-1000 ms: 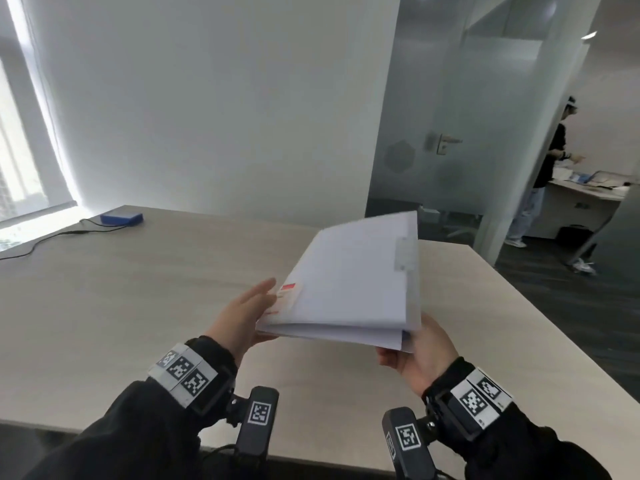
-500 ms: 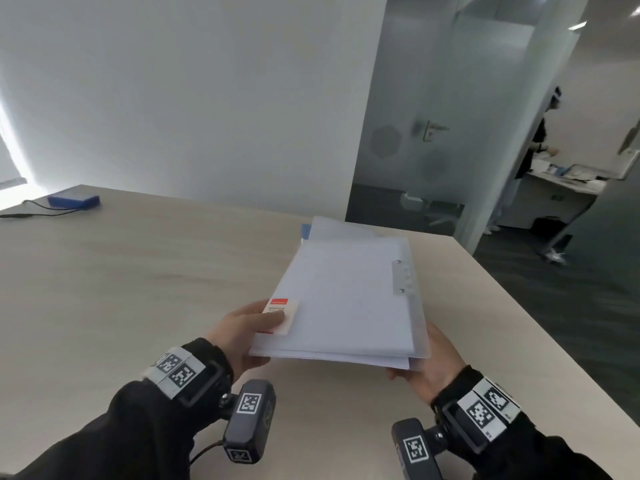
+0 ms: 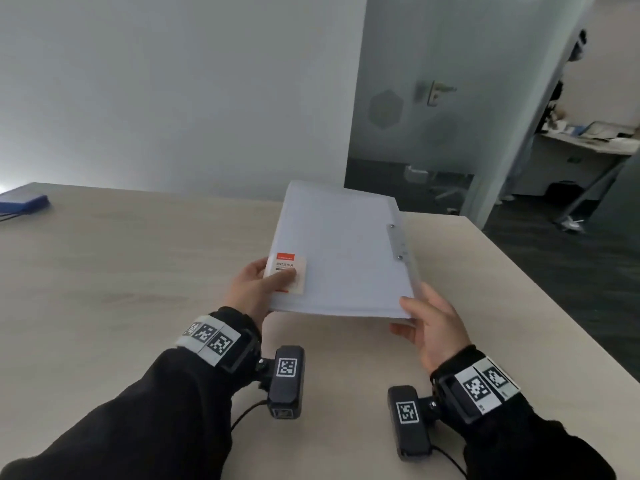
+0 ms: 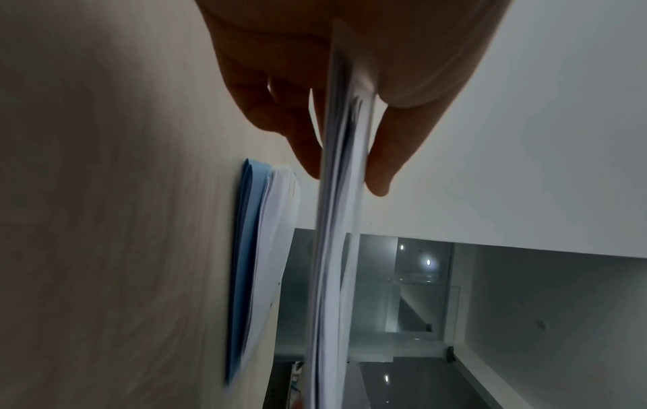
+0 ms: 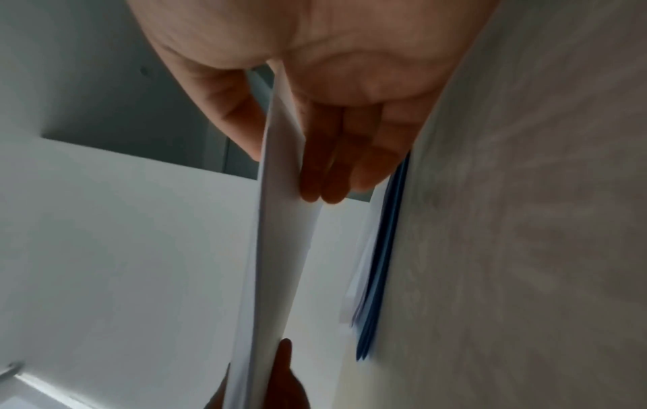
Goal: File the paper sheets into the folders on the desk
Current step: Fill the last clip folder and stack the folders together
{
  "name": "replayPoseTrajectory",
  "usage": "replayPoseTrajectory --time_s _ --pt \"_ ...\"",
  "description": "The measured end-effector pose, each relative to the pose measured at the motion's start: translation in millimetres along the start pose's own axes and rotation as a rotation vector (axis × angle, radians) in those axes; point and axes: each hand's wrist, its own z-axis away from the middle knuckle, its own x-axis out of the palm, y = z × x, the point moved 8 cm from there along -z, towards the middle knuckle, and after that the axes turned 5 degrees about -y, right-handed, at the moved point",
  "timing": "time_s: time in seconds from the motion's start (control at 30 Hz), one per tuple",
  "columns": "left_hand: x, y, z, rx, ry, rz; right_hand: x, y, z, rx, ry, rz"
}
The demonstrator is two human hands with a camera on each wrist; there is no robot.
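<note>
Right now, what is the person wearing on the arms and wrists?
Both arms wear black sleeves. Each wrist carries a black band with white square-code markers: left wrist band, right wrist band. A small black camera box with a code marker hangs under each wrist, each with a thin black cable.

folder: tilted up a second ago, now lowered nearly flat above the desk | left hand: thumb moved onto red label | right hand: thumb now over near corner
</note>
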Motion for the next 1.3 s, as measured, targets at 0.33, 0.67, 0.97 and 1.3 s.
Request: replayPoseTrajectory --time_s 0.33,0.67,0.97,1.3 --pt "22 -5 -77 0.187 0.005 -0.210 -23 2 -92 -0.132 0.106 0.274" --pt "19 -17 -135 0.132 0.082 -0.521 -26 16 -151 0.002 0.128 0.581" --pt "16 -20 -129 0.095 0.151 -0.554 -22 18 -154 0.013 0.115 0.584" --pt "8 -10 -88 0.109 0.209 -0.526 -20 7 -111 -0.039 0.163 0.563"
